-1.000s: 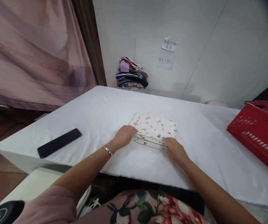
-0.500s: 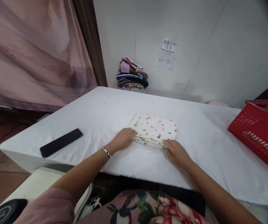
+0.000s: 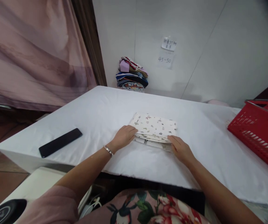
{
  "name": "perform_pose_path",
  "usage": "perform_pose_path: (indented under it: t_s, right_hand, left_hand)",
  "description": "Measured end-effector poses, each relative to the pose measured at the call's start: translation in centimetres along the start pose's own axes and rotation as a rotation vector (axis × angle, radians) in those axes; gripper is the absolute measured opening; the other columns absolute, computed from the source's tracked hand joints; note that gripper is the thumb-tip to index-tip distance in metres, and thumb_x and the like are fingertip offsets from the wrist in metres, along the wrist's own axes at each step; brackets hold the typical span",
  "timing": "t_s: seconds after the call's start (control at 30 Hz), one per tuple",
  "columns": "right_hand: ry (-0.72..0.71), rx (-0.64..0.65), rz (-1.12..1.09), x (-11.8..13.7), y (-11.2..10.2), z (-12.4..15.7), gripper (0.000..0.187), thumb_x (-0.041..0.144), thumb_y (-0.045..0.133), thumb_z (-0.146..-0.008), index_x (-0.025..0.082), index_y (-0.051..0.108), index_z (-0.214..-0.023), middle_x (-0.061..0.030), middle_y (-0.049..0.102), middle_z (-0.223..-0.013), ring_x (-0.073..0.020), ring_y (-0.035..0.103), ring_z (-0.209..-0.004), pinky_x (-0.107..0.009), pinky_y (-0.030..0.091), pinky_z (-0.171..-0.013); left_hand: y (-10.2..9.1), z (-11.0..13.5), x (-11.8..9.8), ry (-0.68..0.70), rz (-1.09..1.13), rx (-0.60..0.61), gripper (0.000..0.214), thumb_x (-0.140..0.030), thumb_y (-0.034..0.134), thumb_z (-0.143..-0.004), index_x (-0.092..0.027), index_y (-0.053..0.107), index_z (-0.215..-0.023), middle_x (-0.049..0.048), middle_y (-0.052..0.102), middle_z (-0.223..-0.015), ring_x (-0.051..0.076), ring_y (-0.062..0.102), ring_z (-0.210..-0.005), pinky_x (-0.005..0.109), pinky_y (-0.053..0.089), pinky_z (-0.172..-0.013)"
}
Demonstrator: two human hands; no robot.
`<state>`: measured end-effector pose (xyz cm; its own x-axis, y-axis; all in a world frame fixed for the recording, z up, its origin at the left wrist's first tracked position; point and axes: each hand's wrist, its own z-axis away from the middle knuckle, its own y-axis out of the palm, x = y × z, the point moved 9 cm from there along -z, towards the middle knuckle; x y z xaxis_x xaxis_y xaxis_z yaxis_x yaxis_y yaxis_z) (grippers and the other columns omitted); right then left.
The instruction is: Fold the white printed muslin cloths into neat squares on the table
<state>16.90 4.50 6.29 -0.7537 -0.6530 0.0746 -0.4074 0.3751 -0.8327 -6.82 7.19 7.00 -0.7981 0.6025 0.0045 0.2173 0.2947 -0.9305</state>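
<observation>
A folded white cloth (image 3: pixel 156 124) with small printed motifs lies in several layers on the white-covered table (image 3: pixel 96 115). My left hand (image 3: pixel 125 136) grips its near left corner, fingers on top and the thumb hidden. My right hand (image 3: pixel 181 149) pinches the near right corner. Between the hands, the upper layers are raised a little along the near edge, and the bottom layer shows beneath them on the table. A silver bracelet (image 3: pixel 108 150) circles my left wrist.
A long black flat object (image 3: pixel 60 142) lies at the table's left. On the right stands a red plastic basket (image 3: pixel 259 130). Folded fabrics (image 3: pixel 132 74) are stacked by the back wall, below handwritten paper signs (image 3: pixel 165 60). A pink curtain (image 3: pixel 36 53) hangs at left.
The cloth's upper layers at the near edge have lifted and shifted away from me, exposing more of the bottom layer. My right hand has moved slightly right and forward.
</observation>
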Motion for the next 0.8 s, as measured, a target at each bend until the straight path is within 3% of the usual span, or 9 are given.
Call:
perform_pose_path:
  t_s: [0.13,0.37,0.53,0.63,0.8]
  right_hand:
    - [-0.111,0.103,-0.034,1.3,1.4,0.9,0.051,0.004,0.036,-0.080,0.019,0.046,-0.127,-0.0095,0.059,-0.113,-0.0216,0.054,-0.105,-0.040,0.049,-0.088]
    - [-0.132,0.171,-0.089,1.6,1.8,1.6,0.054,0.011,0.044,-0.079,0.017,0.040,-0.132,-0.0134,0.052,-0.124,-0.0261,0.046,-0.116,-0.050,0.038,-0.099]
    - [-0.077,0.155,-0.039,1.4,2.0,1.7,0.057,0.004,0.039,-0.078,0.018,0.041,-0.133,-0.0116,0.050,-0.129,-0.0260,0.039,-0.124,-0.051,0.035,-0.101]
    - [-0.072,0.133,-0.033,0.8,1.6,1.3,0.057,0.001,0.036,-0.078,0.019,0.042,-0.131,-0.0106,0.053,-0.124,-0.0244,0.044,-0.119,-0.049,0.038,-0.099]
    - [-0.034,0.057,-0.010,-1.7,0.2,1.2,0.057,0.000,0.034,-0.079,0.020,0.041,-0.131,-0.0109,0.055,-0.119,-0.0236,0.050,-0.111,-0.047,0.043,-0.094]
  left_hand:
    - [0.7,0.5,0.0,0.014,0.012,0.030,0.024,-0.012,0.048,-0.082,-0.019,0.057,-0.104,0.0062,0.061,-0.103,0.021,0.054,-0.098,0.036,0.043,-0.080]
    - [0.1,1.1,-0.3,0.031,0.100,0.026,0.035,-0.016,0.050,-0.080,-0.020,0.052,-0.115,0.0079,0.057,-0.112,0.022,0.050,-0.106,0.039,0.041,-0.088]
    - [0.1,1.4,0.6,0.033,0.074,0.021,0.046,-0.009,0.048,-0.078,-0.021,0.049,-0.121,0.0092,0.054,-0.120,0.024,0.046,-0.115,0.042,0.040,-0.092]
    - [0.5,1.4,0.9,0.025,0.072,-0.002,0.040,-0.008,0.047,-0.079,-0.019,0.052,-0.117,0.0097,0.057,-0.116,0.023,0.050,-0.109,0.039,0.044,-0.087]
    - [1.1,1.4,-1.0,0.044,0.069,-0.002,0.034,-0.014,0.051,-0.080,-0.020,0.055,-0.113,0.0081,0.060,-0.107,0.022,0.053,-0.098,0.036,0.047,-0.081]
